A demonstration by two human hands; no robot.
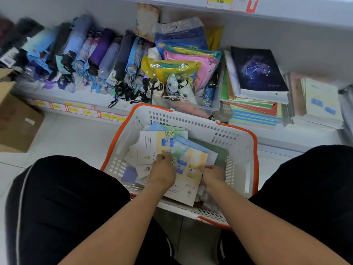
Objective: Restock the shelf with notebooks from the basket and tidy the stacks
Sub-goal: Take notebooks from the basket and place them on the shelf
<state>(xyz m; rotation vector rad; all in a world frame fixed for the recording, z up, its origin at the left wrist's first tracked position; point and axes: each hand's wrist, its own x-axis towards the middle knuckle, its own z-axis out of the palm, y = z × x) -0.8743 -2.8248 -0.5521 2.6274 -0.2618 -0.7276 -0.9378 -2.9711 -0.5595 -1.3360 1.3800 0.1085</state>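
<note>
Head view: both hands in basket (246, 150), left hand (162, 172) and right hand (213, 174) pinching top notebook (188, 169). Early going by the look of it: many notebooks left in basket, stacks (256, 104) beyond basket untidy.

Single head-worn wide-angle view, looking forward and steeply down, close above both hands (162, 169) inside the basket (236, 142), shelf (107, 96) just beyond the hands, knees at either side

Pastel notebooks (188, 167) loosely heaped in white orange-rimmed basket (236, 148) before shelf (286, 134) of notebook stacks (254, 104).
</note>
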